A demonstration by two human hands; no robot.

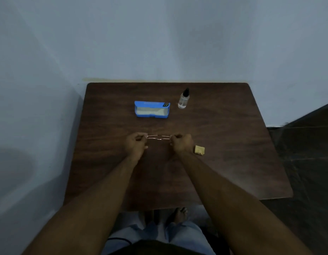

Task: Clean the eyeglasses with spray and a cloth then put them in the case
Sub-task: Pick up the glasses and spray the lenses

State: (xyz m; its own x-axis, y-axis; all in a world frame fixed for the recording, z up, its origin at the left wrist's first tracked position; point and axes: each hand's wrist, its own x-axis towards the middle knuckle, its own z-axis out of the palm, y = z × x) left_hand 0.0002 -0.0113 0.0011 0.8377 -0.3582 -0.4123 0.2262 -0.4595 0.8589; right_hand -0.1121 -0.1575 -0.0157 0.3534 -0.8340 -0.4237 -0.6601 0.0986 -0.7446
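Your left hand (135,144) and right hand (181,144) pinch both ends of the thin wire-framed eyeglasses (158,138) over the brown wooden bench (223,162). Spraying likely comes next: free one hand for the clear black-capped bottle (184,99) at one o'clock.

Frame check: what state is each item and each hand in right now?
Eyeglasses: held by their two ends.
Left hand: pinches one end of the eyeglasses.
Right hand: pinches the other end.
Blue case: open, on the table.
Spray bottle: upright, black top on.
Cloth: folded, on the table.
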